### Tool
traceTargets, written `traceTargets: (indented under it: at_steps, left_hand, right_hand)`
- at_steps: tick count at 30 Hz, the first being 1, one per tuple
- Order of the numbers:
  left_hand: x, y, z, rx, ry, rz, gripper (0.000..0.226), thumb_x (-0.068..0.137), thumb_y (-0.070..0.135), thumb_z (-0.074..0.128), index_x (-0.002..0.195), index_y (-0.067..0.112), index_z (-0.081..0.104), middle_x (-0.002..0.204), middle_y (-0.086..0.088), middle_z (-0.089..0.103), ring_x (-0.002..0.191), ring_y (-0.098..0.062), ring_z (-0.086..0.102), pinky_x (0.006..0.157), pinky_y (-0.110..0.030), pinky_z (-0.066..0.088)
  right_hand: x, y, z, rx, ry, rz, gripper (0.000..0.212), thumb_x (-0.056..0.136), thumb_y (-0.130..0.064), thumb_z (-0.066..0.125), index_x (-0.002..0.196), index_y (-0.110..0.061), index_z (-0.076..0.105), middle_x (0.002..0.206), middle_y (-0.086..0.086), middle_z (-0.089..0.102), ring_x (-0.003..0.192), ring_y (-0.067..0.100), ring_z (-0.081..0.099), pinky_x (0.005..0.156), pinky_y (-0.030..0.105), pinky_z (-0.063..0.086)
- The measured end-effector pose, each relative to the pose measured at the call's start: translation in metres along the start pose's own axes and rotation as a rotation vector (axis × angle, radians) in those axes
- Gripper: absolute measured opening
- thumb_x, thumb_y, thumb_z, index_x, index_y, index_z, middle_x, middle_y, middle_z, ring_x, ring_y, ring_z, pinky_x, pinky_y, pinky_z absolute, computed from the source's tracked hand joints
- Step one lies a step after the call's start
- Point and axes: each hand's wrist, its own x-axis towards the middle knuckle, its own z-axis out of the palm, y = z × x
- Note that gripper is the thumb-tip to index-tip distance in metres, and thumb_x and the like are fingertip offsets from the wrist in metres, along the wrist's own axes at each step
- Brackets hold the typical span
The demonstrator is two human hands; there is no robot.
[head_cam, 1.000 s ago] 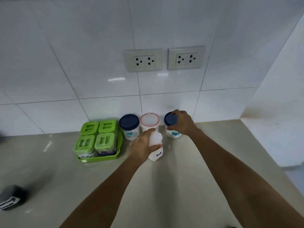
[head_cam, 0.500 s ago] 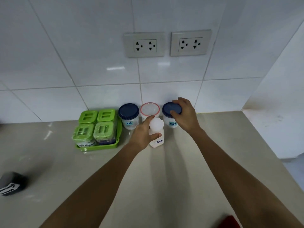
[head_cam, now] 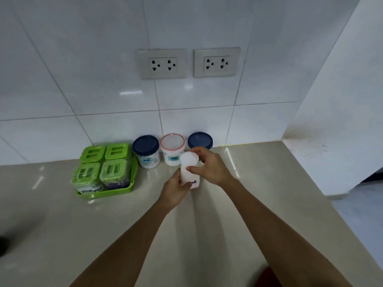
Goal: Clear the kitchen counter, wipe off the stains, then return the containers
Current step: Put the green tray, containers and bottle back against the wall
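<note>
Left hand: fingers curled round the lower part of the salt bottle, gripping it from its left side.
Right hand: thumb and fingers wrapped round the upper part of the same bottle, just under its white cap.
Salt bottle: white, roughly upright, held between both hands. Its label is partly hidden by fingers, and I cannot tell whether its base touches the worktop.
Beyond the hands: three jars stand in a row against the tiled wall. They are a blue-lidded MSG jar, a red-rimmed jar and a second blue-lidded jar just behind the right hand, its body hidden.
Left of the left hand: a green tray carries four green-lidded containers, one marked vinegar.
Above the hands: two wall sockets.
</note>
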Motion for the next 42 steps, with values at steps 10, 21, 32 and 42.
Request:
traceTargets:
  at_steps: [10, 21, 32, 42]
  left_hand:
    - [0.023, 0.045, 0.085, -0.113, -0.219, -0.032, 0.063, 0.088, 0.023, 0.054, 0.145, 0.032, 0.026, 0.144, 0.007, 0.041, 0.133, -0.016, 0.039, 0.109, -0.036, 0.035]
    - [0.083, 0.068, 0.106, 0.016, -0.257, -0.106, 0.075, 0.094, 0.025, 0.049, 0.151, 0.020, 0.000, 0.152, -0.006, 0.030, 0.135, -0.022, 0.036, 0.092, -0.022, 0.032]
    - [0.048, 0.048, 0.068, -0.014, -0.225, -0.056, 0.059, 0.094, 0.016, 0.046, 0.148, 0.021, 0.022, 0.149, 0.001, 0.035, 0.135, -0.017, 0.034, 0.097, -0.018, 0.030]
    - [-0.101, -0.065, -0.072, 0.075, 0.590, -0.145, 0.048, 0.085, -0.003, 0.045, 0.129, 0.016, 0.053, 0.136, -0.002, 0.053, 0.125, -0.018, 0.049, 0.103, -0.021, 0.034]
  right_hand:
    - [0.021, 0.028, -0.091, -0.071, 0.267, 0.100, 0.048, 0.069, -0.017, 0.080, 0.111, -0.020, 0.059, 0.107, -0.001, 0.065, 0.091, 0.016, 0.062, 0.078, 0.022, 0.048]
    - [0.068, 0.048, -0.103, -0.172, 0.179, 0.100, 0.048, 0.074, -0.015, 0.074, 0.117, -0.017, 0.053, 0.115, 0.002, 0.060, 0.101, 0.019, 0.060, 0.084, 0.028, 0.049]
    - [0.051, 0.038, -0.092, -0.238, 0.203, 0.146, 0.059, 0.085, -0.021, 0.064, 0.139, -0.021, 0.040, 0.145, -0.002, 0.041, 0.134, 0.015, 0.036, 0.105, 0.027, 0.030]
    - [-0.006, -0.063, 0.094, -0.230, -0.044, -0.202, 0.061, 0.085, -0.013, 0.062, 0.142, -0.013, 0.041, 0.152, 0.000, 0.033, 0.143, 0.017, 0.022, 0.116, 0.036, 0.022]
